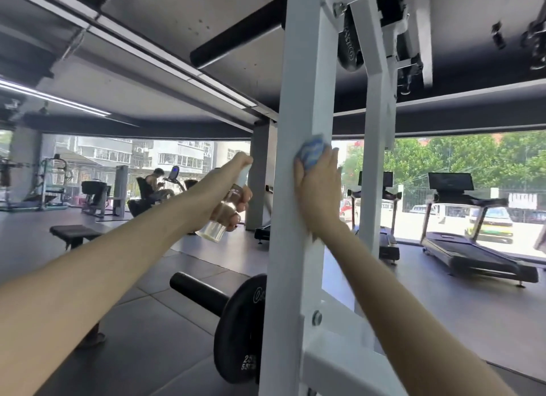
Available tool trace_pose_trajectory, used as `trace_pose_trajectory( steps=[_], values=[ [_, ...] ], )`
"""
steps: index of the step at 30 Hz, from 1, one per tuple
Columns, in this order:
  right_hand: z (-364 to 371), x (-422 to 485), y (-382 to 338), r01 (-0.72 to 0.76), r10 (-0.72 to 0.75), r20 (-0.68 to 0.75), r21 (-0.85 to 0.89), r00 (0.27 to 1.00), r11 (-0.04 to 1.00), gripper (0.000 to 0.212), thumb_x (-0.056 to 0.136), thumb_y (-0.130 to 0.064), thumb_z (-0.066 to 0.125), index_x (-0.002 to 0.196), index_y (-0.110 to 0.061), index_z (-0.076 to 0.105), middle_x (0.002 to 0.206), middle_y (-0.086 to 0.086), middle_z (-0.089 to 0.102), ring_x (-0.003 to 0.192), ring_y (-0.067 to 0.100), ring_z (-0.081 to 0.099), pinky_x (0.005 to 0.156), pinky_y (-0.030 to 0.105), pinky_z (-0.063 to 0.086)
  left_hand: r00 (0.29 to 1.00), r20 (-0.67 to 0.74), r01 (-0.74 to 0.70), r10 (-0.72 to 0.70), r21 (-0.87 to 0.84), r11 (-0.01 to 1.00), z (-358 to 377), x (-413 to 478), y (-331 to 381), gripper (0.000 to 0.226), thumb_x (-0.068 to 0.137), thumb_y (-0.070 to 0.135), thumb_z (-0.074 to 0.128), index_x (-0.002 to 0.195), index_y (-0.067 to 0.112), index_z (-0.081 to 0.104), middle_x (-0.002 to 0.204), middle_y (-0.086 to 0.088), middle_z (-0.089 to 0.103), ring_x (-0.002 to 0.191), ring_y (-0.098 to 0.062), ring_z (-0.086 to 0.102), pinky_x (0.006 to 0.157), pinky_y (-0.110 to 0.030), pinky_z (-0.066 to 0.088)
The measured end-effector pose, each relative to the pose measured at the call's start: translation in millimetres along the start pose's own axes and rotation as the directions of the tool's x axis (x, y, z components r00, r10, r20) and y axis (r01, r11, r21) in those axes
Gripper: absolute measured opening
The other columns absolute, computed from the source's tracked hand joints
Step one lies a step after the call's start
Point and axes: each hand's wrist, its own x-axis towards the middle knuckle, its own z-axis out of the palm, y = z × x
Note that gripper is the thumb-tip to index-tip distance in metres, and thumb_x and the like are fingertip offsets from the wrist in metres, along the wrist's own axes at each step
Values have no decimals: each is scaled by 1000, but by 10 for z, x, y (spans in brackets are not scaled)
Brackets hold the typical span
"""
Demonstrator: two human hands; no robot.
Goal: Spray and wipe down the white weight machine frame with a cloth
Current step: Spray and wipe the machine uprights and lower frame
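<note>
Both forearms fill the near view, reaching up to the white frame (307, 100). By my reading we are in the wiping step. The right hand (317, 194) presses the bunched blue cloth (313, 152) against the front upright at about mid-height, near its right edge, fingers curled over it. The left hand (227, 186) is wrapped round the clear spray bottle (224, 215), held just off the upright's left edge (a finger sits on the nozzle, I think). Next I'd want a long stroke along the upright, then fresh spray lower down. Around us are the grey gym floor (165, 262), treadmills (472, 248) by the bright windows, and a black weight plate (239, 327) at the frame's foot.
</note>
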Motion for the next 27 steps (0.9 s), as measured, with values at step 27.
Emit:
trace_pose_trajectory(
  steps=[27],
  values=[
    [-1081,-978,683,-297,323,528,-137,785,945,37,86,-35,64,100,-7,44,92,2,52,89,18,49,68,27,37,951,287,114,-114,19,993,1015,-164,-518,60,94,59,46,104,2,60,62,-13,66,39,-22,44,49,-26,38]
  ],
)
